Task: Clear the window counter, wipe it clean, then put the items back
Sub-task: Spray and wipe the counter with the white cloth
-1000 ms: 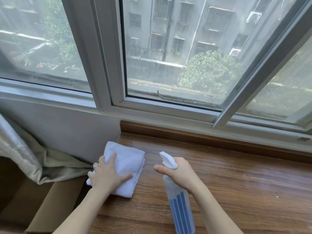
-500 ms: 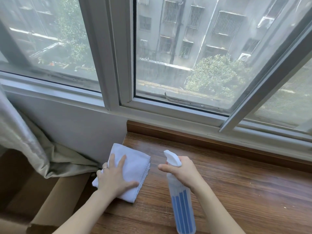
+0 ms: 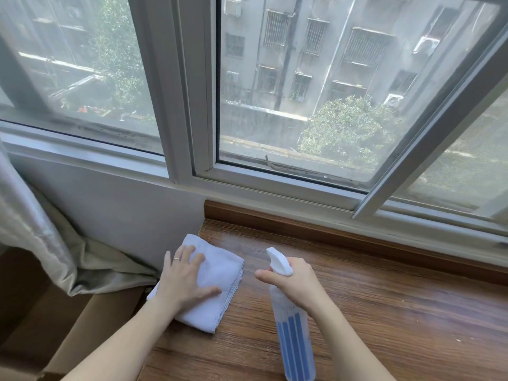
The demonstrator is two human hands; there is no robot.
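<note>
At counter [image 3: 384, 312] left edge: left hand [image 3: 183, 276] spread flat on cloth [image 3: 220, 273]; right hand [image 3: 295, 280] gripping spray bottle [image 3: 292, 325]

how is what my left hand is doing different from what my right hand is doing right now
The left hand lies flat with its fingers spread on the folded white cloth; the right hand is curled round the neck of the spray bottle. The left hand presses its cloth against the wooden counter; the right hand holds its bottle with the nozzle pointing away. Both are over the counter's left end.

spray bottle [image 3: 292, 334] base cut off below, neck hidden by right hand [image 3: 295, 281]
</note>
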